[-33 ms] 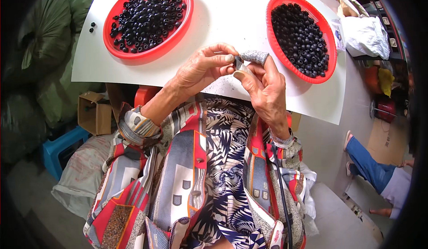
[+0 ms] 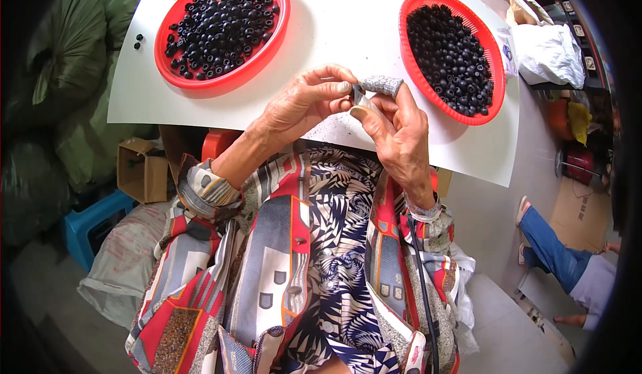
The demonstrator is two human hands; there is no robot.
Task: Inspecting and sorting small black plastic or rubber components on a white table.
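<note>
Over the table's near edge my two hands meet. My left hand (image 2: pixel 304 105) is closed in a pinch on a small black piece (image 2: pixel 356 93), mostly hidden by the fingertips. Against it comes my right hand (image 2: pixel 400 133), its fingers closed round a thin, pale, blade-like tool (image 2: pixel 366 100) that shows only in part. A grey knitted finger cover (image 2: pixel 381 83) wraps the right index finger. Beyond the left hand lies a red plastic tray (image 2: pixel 284 23) of small black hollow pieces (image 2: pixel 227 33). Right of my hands, a red ribbed basket (image 2: pixel 493 56) holds more black pieces (image 2: pixel 451 59).
Both containers stand on a white table (image 2: pixel 341 13) with dark crumbs near its front edge. Two loose black pieces (image 2: pixel 138 41) lie at the left. Beside my seat are a cardboard box (image 2: pixel 144 173), a blue stool (image 2: pixel 83 233) and stuffed green sacks (image 2: pixel 70 59). Another person (image 2: pixel 562 260) is at the far right.
My hands and what they hold show no visible change. At the far right the other person has shifted very slightly.
</note>
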